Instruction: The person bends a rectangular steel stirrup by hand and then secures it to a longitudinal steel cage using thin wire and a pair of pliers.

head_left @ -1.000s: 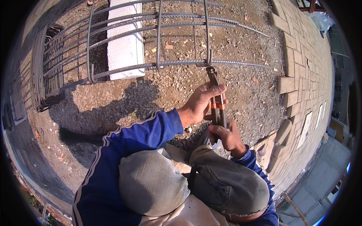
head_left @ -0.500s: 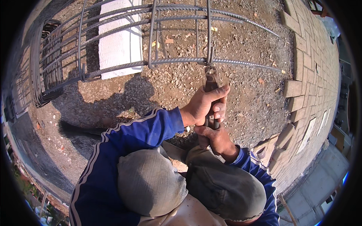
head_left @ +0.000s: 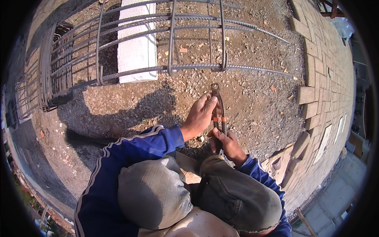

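Dark metal pincers (head_left: 220, 104), with orange bands on the handles, point away from me below the front rebar. My right hand (head_left: 229, 145) is closed round the lower ends of the handles. My left hand (head_left: 199, 115) has its thumb and fingers against the left side of the pincers, close under the jaws; some of its fingertips are hidden. Just beyond the jaws, apart from them, runs a ribbed steel bar (head_left: 197, 67) of a rebar cage. A bent steel stirrup (head_left: 223, 35) crosses that bar near its right end.
A white block (head_left: 137, 47) lies under the cage. Bundled stirrups (head_left: 46, 71) crowd its left end. Along the right stands a wall of tan bricks (head_left: 321, 71) with a stepped edge. Gravelly ground (head_left: 256, 102) stretches between. My knees (head_left: 154, 193) are bent close below my hands.
The pincers have come off the crossing of bar and stirrup and moved toward me. My left hand has shifted left from round the handles to beside the jaws. The view has shifted slightly.
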Action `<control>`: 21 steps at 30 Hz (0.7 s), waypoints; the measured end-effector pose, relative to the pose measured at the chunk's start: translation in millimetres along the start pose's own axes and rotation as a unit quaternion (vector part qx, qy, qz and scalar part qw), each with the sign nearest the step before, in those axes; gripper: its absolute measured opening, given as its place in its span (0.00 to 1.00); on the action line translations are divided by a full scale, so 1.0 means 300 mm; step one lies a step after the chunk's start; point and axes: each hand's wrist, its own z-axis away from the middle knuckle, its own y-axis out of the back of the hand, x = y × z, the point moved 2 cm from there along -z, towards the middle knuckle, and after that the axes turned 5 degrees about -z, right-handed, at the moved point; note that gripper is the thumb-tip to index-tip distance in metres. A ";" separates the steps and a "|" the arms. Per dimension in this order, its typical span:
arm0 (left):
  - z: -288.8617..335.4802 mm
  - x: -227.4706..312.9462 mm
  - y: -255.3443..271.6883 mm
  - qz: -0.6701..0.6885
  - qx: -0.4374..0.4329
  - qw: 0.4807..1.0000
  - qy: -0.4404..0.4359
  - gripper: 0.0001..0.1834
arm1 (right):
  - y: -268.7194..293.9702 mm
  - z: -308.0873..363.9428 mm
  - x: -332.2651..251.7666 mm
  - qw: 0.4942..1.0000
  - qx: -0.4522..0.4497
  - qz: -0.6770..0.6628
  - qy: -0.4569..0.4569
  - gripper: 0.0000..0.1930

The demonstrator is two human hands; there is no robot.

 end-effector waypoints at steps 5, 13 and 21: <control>0.010 -0.018 0.150 -0.319 0.026 0.947 -0.010 0.19 | 0.034 -0.063 0.092 0.994 0.104 0.006 0.028 0.28; 0.167 0.216 0.091 -0.340 -0.036 0.916 -0.211 0.22 | -0.108 -0.036 -0.169 0.920 -0.043 0.258 0.293 0.28; 0.140 0.313 0.084 -0.130 -0.024 0.967 -0.217 0.25 | -0.153 -0.009 -0.400 0.934 0.004 0.215 0.284 0.13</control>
